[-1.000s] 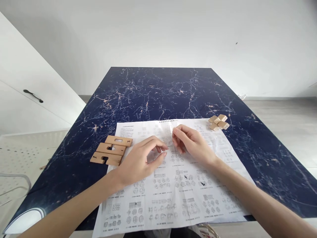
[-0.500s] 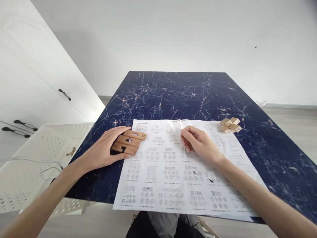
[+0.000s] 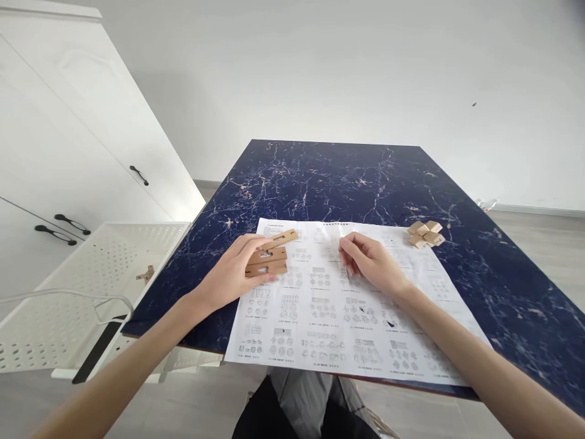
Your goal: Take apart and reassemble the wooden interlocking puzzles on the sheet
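Observation:
My left hand (image 3: 231,274) lies on the left part of a printed instruction sheet (image 3: 347,329) and grips flat wooden puzzle pieces (image 3: 269,256), three in all, with the top one tilted up. My right hand (image 3: 370,261) rests on the middle of the sheet with its fingers curled loosely; nothing shows in them. An assembled wooden block cluster (image 3: 426,233) stands by the sheet's far right corner, apart from both hands.
The sheet lies on a dark blue marble-patterned table (image 3: 329,177). A white perforated cart tray (image 3: 86,286) with a small wooden piece (image 3: 146,274) in it stands to the left. White cabinets (image 3: 59,152) with black handles lie beyond it.
My left hand reached left to the wooden pieces, closed on them and slid them right onto the sheet. My right hand stayed nearly still. The view has turned left.

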{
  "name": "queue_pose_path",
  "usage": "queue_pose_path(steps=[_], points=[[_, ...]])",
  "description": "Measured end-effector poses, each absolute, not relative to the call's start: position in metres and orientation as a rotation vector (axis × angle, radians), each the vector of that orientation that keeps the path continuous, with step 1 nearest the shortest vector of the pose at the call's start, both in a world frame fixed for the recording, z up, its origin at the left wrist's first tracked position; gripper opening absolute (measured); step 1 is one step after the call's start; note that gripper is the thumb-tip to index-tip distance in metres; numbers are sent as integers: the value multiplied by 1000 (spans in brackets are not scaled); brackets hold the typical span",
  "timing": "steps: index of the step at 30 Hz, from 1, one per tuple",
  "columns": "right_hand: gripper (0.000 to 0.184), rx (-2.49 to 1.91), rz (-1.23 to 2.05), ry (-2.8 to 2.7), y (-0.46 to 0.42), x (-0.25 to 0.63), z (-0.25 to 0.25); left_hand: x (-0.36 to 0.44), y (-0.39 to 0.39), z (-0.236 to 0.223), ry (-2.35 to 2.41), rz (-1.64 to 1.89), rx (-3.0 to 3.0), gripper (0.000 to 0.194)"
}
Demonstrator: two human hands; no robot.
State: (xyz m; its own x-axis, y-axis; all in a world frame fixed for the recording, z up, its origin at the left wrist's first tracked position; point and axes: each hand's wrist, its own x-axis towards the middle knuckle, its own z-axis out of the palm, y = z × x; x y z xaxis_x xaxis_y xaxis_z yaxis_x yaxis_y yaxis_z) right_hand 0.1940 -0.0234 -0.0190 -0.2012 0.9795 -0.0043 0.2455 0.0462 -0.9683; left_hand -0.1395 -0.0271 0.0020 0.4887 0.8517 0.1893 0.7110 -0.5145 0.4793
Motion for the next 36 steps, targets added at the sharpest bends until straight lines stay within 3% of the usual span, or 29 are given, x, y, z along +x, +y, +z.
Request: queue_pose_path(steps=[6, 13, 25, 29, 34, 36], points=[[46, -1263, 1209, -1579, -23, 195, -20, -129, -9, -5, 1266, 471, 2514, 83], [47, -1243, 1198, -1597, -20, 194, -22, -107, 1, -2, 1187, 286, 2479, 94], [42, -1186, 1157, -1526, -17, 194, -20, -42, 19, -9, 902, 322, 2534, 77], [36, -1270, 925, -1561, -18, 197, -17, -25, 20, -8, 826, 422, 2500, 69], [23, -1361, 596, -1767, -15, 201, -19, -30, 27, -5, 846, 469, 2378, 75], [16, -1316, 512, -1833, -12, 202, -23, -38, 32, -4, 897, 520, 2351, 63]])
